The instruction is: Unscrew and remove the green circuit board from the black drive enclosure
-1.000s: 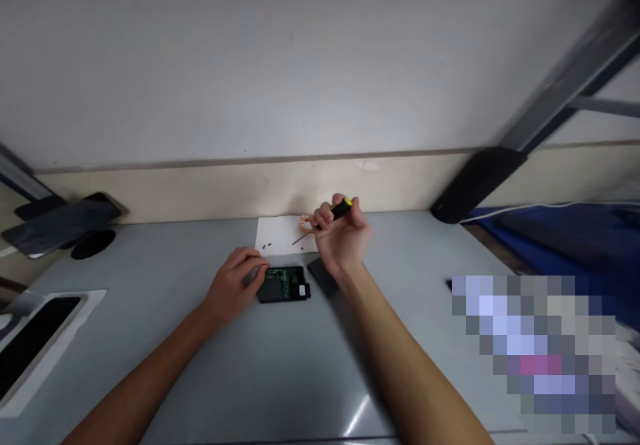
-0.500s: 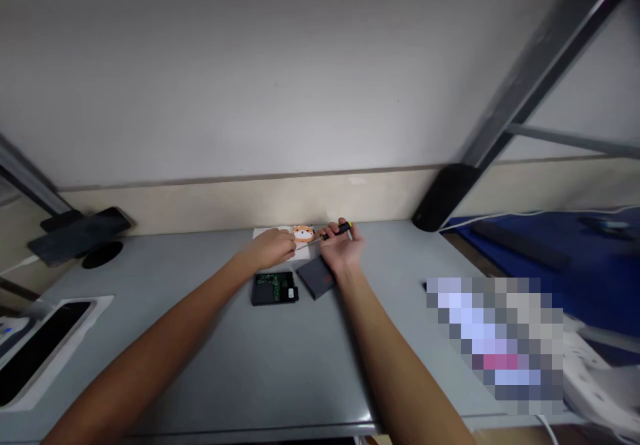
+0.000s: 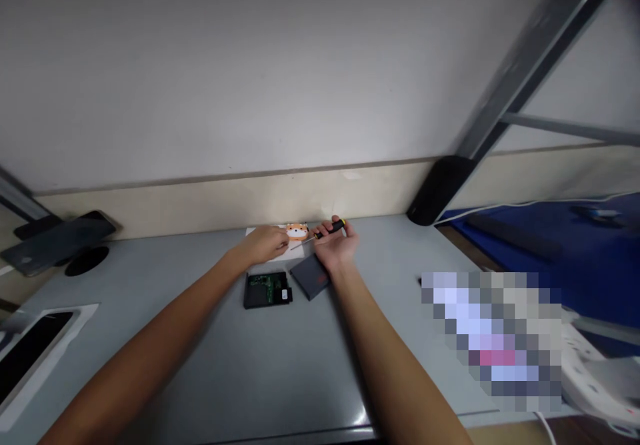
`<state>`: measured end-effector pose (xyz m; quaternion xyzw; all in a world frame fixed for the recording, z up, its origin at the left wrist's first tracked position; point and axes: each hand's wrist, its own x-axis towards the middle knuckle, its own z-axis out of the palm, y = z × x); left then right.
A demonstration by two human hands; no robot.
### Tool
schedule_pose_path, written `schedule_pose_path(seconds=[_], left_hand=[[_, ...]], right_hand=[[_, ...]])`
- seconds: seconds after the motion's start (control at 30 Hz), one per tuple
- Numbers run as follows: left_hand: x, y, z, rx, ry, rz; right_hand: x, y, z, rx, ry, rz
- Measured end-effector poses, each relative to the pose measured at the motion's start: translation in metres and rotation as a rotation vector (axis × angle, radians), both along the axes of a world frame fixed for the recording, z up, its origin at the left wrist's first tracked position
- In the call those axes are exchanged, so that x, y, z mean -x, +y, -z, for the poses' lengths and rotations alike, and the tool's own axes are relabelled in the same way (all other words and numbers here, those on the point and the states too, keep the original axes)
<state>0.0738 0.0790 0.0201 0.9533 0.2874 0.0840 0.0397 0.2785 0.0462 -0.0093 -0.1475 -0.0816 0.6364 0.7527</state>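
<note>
My right hand (image 3: 336, 243) lies palm up near the back of the desk, fingers curled around a screwdriver (image 3: 336, 225) with a black and yellow handle. Its thin shaft points left, toward my left hand (image 3: 270, 243). The left fingers are bent together over a white sheet (image 3: 296, 252), beside an orange and white cartoon animal face (image 3: 297, 232); whatever they pinch, if anything, is hidden. Closer to me lies an opened black drive case with a green circuit board (image 3: 269, 289). A flat dark grey cover (image 3: 310, 277) rests by my right wrist.
A black cylinder (image 3: 440, 190) stands against the wall at the right. On the left are a phone on a stand (image 3: 59, 241) and a dark-screened device on white (image 3: 37, 348). A blurred-out object (image 3: 493, 338) and a white power strip (image 3: 595, 388) lie right.
The view has shifted a little, so most things sit farther left. A small gap now shows between the screwdriver's tip and my left fingers. My right hand still grips the screwdriver.
</note>
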Motion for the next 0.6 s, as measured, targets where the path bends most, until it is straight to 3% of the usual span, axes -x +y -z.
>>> schedule_pose_path(seconds=[0.23, 0.6], left_hand=[[0.007, 0.002, 0.01, 0.002, -0.031, -0.042], [0.031, -0.018, 0.026, -0.043, -0.116, -0.143]], right_hand=[[-0.001, 0.001, 0.001, 0.005, 0.003, 0.006], [0.001, -0.005, -0.003, -0.007, -0.045, -0.015]])
